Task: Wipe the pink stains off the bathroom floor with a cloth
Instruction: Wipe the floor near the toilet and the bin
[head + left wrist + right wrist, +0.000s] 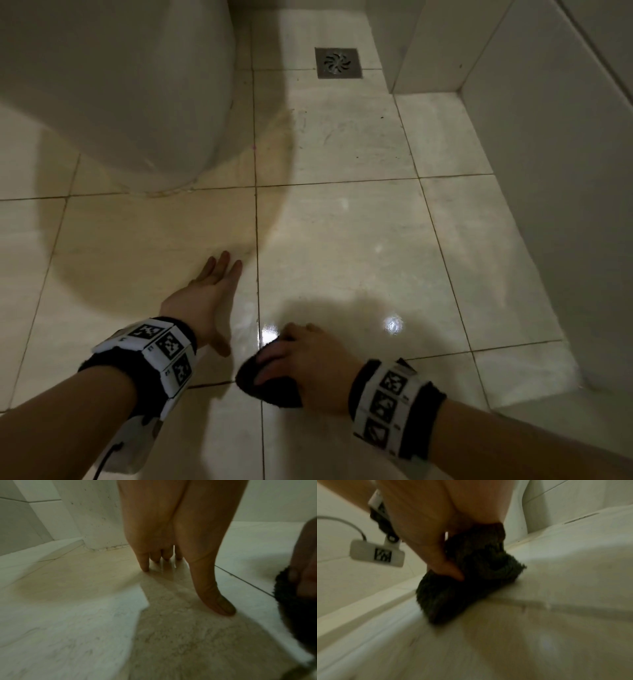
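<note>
A: Entry, right hand (pixel 308 370). It lies palm-down on a dark cloth (pixel 270 383), fingers curled over the bundle. The right wrist view shows the thumb (pixel 443 566) pressed into the near side of the cloth (pixel 471 574), so the cloth is gripped, not just covered. The cloth is bunched and sits on the floor (pixel 342 246) directly under the fingers.

B: Left hand (pixel 205 298)?

A: Flat, fingers straight and close together, thumb (pixel 214 599) spread apart from them. The left wrist view shows the fingertips (pixel 144 566) and the thumb tip touching the tile. It holds nothing.

B: How do the two hands lie relative to each other?

A: The cloth lies just beside the left thumb, apart from it; a dark grout line runs between them. The cloth's edge also shows at the right border of the left wrist view (pixel 295 601).

B: Pink stains?

A: One small pink speck (pixel 254 148) on the grout line, well beyond the left fingertips, close to the toilet base (pixel 137 102). Near the cloth I cannot make out any pink; the tile there is glossy with bright reflections.

B: Other items?

A: A square metal floor drain (pixel 338 63) far past the fingers of both hands. Tiled wall (pixel 548 137) on the right-hand side. Marker-printed bands on both wrists.
</note>
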`<state>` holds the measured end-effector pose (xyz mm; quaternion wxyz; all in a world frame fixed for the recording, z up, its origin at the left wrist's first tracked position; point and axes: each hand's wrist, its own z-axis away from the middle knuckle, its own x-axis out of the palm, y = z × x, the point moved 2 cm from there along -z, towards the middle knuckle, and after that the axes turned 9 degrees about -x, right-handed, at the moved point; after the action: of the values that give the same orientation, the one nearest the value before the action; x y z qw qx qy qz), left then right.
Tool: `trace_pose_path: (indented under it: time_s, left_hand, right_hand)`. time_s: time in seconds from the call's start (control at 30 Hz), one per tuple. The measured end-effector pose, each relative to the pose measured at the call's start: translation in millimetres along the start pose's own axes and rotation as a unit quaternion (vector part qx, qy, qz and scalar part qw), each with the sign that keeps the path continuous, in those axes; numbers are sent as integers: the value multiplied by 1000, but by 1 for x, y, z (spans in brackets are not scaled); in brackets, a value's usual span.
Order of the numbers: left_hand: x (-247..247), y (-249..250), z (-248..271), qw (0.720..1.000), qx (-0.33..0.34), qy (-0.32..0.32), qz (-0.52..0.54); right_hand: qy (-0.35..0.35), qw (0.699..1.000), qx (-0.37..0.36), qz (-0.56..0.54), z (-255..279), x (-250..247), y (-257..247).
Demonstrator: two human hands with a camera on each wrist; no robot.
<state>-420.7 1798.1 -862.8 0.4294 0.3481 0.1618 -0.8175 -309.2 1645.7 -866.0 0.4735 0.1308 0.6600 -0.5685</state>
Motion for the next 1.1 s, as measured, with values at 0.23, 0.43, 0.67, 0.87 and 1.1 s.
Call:
trace_pose_path:
  time_s: [0.23, 0.43, 0.67, 0.87, 1.1]
  left_hand:
    - [-3, 2, 2, 1000, -4, 3, -2]
    - [-5, 6, 4, 1000, -7, -3, -11]
    - [-3, 3, 3, 1000, -10, -3, 7]
    - [-5, 6, 4, 1000, -6, -6, -4]
    - [-7, 9, 7, 1000, -17, -5, -4]
  right_hand:
    - [235, 939, 249, 28, -38, -120, 130]
    - [120, 949, 282, 80, -59, -116, 142]
    - [-5, 997, 35, 75, -8, -48, 61]
    - [286, 901, 304, 116, 41, -146, 137]
    - [169, 754, 630, 83, 161, -180, 218]
